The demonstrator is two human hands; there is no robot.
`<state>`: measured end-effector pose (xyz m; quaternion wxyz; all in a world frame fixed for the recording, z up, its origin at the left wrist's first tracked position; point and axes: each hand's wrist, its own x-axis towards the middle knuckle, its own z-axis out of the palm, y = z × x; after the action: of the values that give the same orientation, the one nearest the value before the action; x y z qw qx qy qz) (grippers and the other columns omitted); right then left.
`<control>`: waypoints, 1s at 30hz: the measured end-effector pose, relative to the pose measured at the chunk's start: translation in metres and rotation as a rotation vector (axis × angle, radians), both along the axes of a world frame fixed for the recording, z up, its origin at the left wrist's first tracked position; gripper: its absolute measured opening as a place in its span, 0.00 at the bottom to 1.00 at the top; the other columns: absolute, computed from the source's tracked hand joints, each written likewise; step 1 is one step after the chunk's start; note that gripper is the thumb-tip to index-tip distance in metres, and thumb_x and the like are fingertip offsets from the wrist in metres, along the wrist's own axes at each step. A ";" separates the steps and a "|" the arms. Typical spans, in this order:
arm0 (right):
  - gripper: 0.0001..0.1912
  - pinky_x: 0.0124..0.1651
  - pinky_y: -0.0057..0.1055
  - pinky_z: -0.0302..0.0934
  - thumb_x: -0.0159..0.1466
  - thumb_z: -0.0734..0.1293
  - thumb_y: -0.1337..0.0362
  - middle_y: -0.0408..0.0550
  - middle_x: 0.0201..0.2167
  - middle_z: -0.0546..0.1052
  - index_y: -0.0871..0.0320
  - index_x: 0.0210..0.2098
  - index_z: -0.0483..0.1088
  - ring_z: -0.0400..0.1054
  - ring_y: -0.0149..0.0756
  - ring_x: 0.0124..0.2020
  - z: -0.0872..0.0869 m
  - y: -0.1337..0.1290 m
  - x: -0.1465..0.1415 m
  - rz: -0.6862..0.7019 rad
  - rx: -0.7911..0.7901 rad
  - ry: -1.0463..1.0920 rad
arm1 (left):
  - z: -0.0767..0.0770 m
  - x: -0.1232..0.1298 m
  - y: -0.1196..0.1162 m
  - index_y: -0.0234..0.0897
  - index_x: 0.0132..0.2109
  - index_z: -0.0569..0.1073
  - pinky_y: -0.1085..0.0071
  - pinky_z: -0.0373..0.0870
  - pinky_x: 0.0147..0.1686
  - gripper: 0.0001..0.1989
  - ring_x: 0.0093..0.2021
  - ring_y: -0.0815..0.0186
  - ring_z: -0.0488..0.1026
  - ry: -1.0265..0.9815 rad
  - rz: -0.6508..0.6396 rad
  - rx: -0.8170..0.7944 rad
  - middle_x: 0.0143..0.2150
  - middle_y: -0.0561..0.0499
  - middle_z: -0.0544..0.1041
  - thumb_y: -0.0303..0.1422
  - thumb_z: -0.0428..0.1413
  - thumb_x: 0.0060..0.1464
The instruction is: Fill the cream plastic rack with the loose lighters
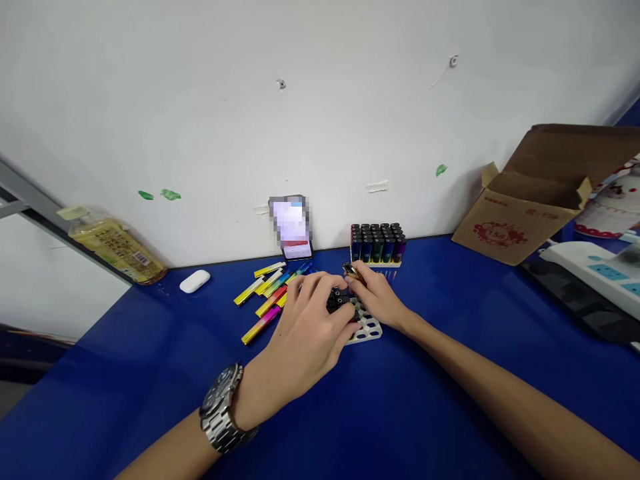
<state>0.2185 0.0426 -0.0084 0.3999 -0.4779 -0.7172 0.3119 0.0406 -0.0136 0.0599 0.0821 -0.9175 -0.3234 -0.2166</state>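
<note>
Presently, the scene is being laid out line by line.

Left hand: the left hand (307, 330) is being spread palm down over the white tray (369, 329), its fingers curled on the dark lighter tops (338, 299) standing in the tray; whether one lighter is being gripped cannot be told.

Right hand: the right hand (376, 298) is being pinched around a single lighter (351, 270), whose metal cap is being shown just above the tray's far edge.

White tray: it is being kept flat on the blue table (425, 400), between the two hands, with open round holes being left visible at its near right corner.

Obstruction: most of the tray and its lighters are being hidden by the left hand.

Loose lighters: a fan of coloured lighters (267, 297) is being left lying flat just to the left of the left hand.

Full tray: a filled tray of lighters (378, 244) is being kept upright against the wall, just behind the right hand.

Phone: a phone (291, 227) is being propped against the wall, its screen blurred.

Farther left: a white earbud case (195, 281) and a tilted bottle (116, 248) are being kept well apart from the hands.

Far right: an open cardboard box (540, 193) and a power strip (595, 273) are being kept near the table's edge.

Wrist: a metal watch (223, 407) is being worn on the left wrist.
</note>
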 end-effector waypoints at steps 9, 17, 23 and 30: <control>0.15 0.28 0.28 0.48 0.67 0.56 0.53 0.37 0.21 0.59 0.55 0.30 0.62 0.54 0.30 0.23 0.001 -0.001 0.001 -0.020 -0.064 0.228 | 0.002 -0.018 0.002 0.37 0.46 0.70 0.58 0.67 0.47 0.08 0.48 0.58 0.68 -0.355 0.027 0.041 0.46 0.42 0.70 0.31 0.53 0.58; 0.27 0.16 0.27 0.39 0.64 0.57 0.49 0.35 0.08 0.48 0.54 0.13 0.55 0.39 0.24 0.11 -0.009 0.008 0.003 -0.168 -0.260 0.716 | -0.044 -0.055 0.013 0.36 0.36 0.72 0.64 0.69 0.42 0.08 0.39 0.63 0.70 -0.509 0.215 -0.070 0.36 0.46 0.73 0.28 0.48 0.60; 0.23 0.14 0.25 0.38 0.61 0.58 0.58 0.36 0.09 0.52 0.54 0.12 0.49 0.39 0.22 0.10 -0.006 0.010 0.003 -0.256 -0.254 0.780 | -0.054 -0.060 0.011 0.36 0.35 0.72 0.64 0.69 0.42 0.08 0.39 0.63 0.71 -0.506 0.246 -0.111 0.35 0.47 0.74 0.29 0.49 0.60; 0.22 0.13 0.25 0.39 0.60 0.57 0.61 0.36 0.07 0.52 0.53 0.12 0.48 0.39 0.23 0.09 0.001 0.010 0.002 -0.272 -0.288 0.797 | -0.057 -0.069 0.018 0.37 0.36 0.72 0.61 0.66 0.43 0.07 0.40 0.60 0.70 -0.332 0.352 -0.013 0.36 0.47 0.74 0.31 0.50 0.59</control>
<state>0.2210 0.0526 -0.0077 0.6121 -0.4612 -0.3867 0.5130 -0.0283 0.0039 0.0029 0.0585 -0.7993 -0.4888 -0.3446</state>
